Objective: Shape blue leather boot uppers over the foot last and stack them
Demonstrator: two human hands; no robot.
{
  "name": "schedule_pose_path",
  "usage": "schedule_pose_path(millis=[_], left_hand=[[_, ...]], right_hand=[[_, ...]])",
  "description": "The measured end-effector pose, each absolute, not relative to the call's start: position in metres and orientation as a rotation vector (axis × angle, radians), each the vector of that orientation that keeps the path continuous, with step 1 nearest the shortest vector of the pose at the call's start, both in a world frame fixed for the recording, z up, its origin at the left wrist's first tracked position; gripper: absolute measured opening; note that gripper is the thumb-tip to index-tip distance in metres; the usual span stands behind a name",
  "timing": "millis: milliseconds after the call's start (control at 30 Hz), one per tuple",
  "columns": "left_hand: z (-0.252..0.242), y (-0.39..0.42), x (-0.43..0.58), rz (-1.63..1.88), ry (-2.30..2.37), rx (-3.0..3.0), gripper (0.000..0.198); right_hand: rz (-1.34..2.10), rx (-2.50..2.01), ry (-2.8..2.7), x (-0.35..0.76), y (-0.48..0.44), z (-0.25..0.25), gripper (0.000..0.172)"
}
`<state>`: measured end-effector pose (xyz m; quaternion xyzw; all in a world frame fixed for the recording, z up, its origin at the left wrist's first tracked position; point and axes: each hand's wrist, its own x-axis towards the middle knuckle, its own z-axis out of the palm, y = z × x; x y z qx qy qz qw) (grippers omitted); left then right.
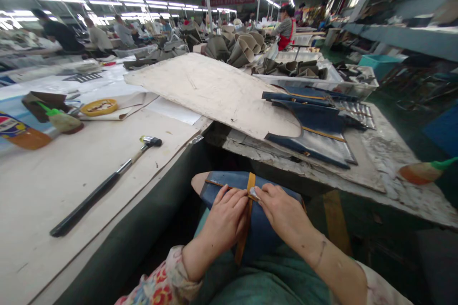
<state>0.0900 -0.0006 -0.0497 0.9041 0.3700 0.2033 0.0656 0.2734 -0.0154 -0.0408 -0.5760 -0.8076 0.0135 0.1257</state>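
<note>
Across my lap lies a blue leather piece, with a pale pointed end on a form at the left. A tan strap crosses it, and a thin tan line runs along its length. My left hand is closed on the strap, its fingertips pressing it against the blue leather. From the right, my right hand pinches a small silvery-white thing at the strap, beside the left fingertips. What that small thing is I cannot make out.
A hammer lies on the left table. Behind it are a yellow dish and a green-nozzled glue bottle. More blue pieces rest on a pale board ahead. Another bottle is at right. People work further back.
</note>
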Motion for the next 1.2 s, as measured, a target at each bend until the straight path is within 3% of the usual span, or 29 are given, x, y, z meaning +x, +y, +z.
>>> schedule_pose_path(millis=[367, 1200], left_hand=[[-0.056, 0.003, 0.067, 0.748, 1.228, 2.756, 0.029], [-0.066, 0.020, 0.015, 0.722, 1.466, 2.719, 0.030]], right_hand=[[0.197, -1.292, -2.311, 0.284, -0.017, -0.030, 0.031], [0.137, -1.250, -2.546, 0.204, 0.024, -0.043, 0.033]])
